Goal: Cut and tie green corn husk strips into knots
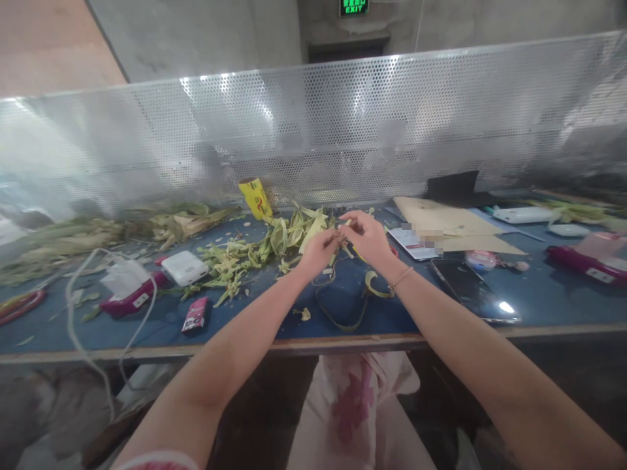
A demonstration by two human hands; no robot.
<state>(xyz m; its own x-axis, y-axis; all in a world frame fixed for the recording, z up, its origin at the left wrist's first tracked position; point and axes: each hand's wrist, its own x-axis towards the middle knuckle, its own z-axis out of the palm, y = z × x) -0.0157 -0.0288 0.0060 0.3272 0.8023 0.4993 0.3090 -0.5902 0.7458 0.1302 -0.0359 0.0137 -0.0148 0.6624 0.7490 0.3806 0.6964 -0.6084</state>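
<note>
My left hand (321, 253) and my right hand (366, 236) meet over the blue table, their fingertips pinched close together. Whatever small thing lies between the fingers is too hidden to name; a pale stem-like bit shows near them. Beside and behind my left hand is a heap of pale green leaves (279, 238), with shorter green stem pieces (232, 266) spread to its left. Below my hands, a dark loop of strap or cord (345, 324) lies on the tabletop. A curled pale green peel-like strip (375, 285) rests under my right wrist.
A perforated metal screen (313, 137) stands along the back. To the left are a yellow packet (255, 198), a white charger-like box (185, 267), a pink box (195, 314) and a white cable (73, 316). A phone (473, 290) and brown paper (445, 219) lie right.
</note>
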